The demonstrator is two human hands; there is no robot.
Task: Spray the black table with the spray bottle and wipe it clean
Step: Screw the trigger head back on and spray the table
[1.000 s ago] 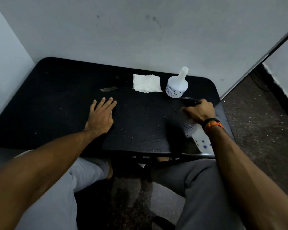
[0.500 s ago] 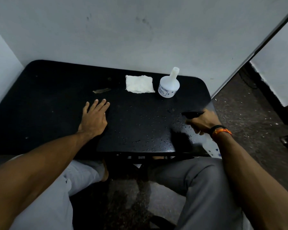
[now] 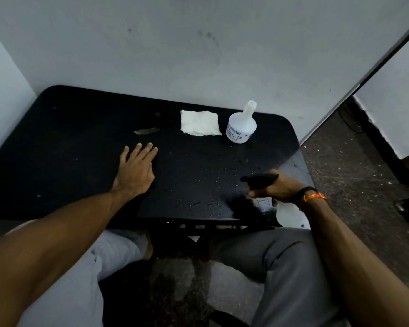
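Grime sits on the far left of the black table, dry specks the spray has not reached, and my worry is that I wipe only the wet half and leave that side dirty. My left hand lies flat on the top with its fingers straight and slightly apart, pressing down; if I sweep it sideways it smears dust across the damp patch. Just beyond it lies a brownish scrap, which a wet wipe could drag into a streak. Further right the folded white cloth waits near the back edge, close beside a second white bottle standing upright with no cap that I can see; a careless reach for the cloth could tip it. Droplets speckle the near right part of the top. My right hand is curled round the spray bottle, its black nozzle pointing left, its white body hanging past the table's near edge, so a loose grip drops it on my lap
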